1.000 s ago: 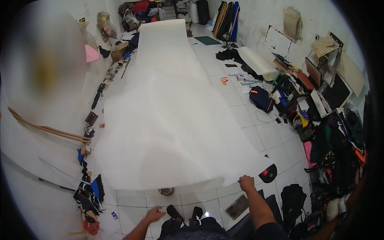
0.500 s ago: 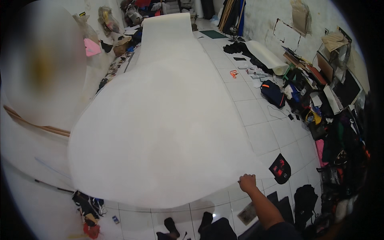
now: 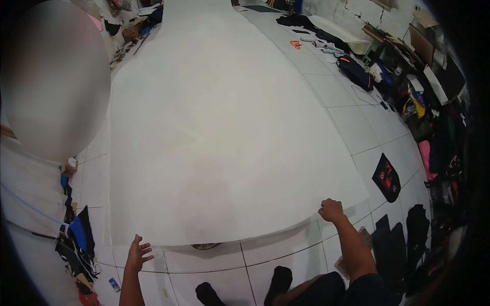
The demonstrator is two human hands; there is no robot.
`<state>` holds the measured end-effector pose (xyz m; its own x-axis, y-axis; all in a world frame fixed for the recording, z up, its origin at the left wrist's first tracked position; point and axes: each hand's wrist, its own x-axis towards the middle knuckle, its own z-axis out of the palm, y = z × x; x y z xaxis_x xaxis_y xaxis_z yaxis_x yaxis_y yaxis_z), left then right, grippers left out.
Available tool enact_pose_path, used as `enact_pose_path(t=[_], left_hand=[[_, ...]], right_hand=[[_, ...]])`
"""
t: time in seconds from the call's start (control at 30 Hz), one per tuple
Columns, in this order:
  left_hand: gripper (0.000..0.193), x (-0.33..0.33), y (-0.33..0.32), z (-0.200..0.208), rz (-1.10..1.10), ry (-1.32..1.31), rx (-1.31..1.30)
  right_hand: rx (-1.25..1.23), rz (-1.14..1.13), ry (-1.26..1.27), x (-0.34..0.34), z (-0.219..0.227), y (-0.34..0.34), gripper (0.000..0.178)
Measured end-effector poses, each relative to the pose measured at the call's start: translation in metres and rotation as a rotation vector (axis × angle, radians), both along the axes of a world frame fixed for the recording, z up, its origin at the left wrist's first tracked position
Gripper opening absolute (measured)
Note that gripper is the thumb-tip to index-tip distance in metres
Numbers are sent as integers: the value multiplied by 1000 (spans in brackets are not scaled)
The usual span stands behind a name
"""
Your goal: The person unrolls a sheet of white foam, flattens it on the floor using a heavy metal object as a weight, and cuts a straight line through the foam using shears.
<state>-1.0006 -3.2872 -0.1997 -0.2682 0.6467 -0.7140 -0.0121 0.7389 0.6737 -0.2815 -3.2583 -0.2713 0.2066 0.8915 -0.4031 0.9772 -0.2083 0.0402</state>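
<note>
A very large white sheet (image 3: pixel 224 117) spreads over the tiled floor in front of me and runs away to the far end. Its near edge bows just above the tiles. My right hand (image 3: pixel 332 209) is closed on that edge, close to the near right corner. My left hand (image 3: pixel 139 253) is at the near left corner with its fingers apart; it holds nothing, and the frame does not show whether it touches the sheet. Below the near edge, a small part of a round object (image 3: pixel 205 246) peeks out, the rest hidden under the sheet.
A black, red-printed fabric piece (image 3: pixel 388 179) lies right of the sheet. Dark flat pieces (image 3: pixel 389 242) lie near my right forearm. Piled goods line the right wall, with a white roll (image 3: pixel 341 34) farther back. Dark scraps (image 3: pixel 76 250) lie left. A blurred shape covers the upper left.
My left hand has come into view at the near left corner. The sheet's near left part has come down and lies flatter. My right hand keeps its hold on the edge. The view has tilted downward.
</note>
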Motion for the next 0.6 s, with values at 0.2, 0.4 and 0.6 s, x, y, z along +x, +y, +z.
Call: enact_pose_path(t=[0.2,0.4,0.6], left_hand=[[99,-2,20,-103,-148,-108,-201],[100,-52,21,-170,75,-51,-333],[86,-72,27,-204,715,-34,365]], right_hand=[[18,-149,50,12,-70,-30,30],[293,-289,173,4,-67,-38,23],[875,-259,331,31,-65,-36,25]])
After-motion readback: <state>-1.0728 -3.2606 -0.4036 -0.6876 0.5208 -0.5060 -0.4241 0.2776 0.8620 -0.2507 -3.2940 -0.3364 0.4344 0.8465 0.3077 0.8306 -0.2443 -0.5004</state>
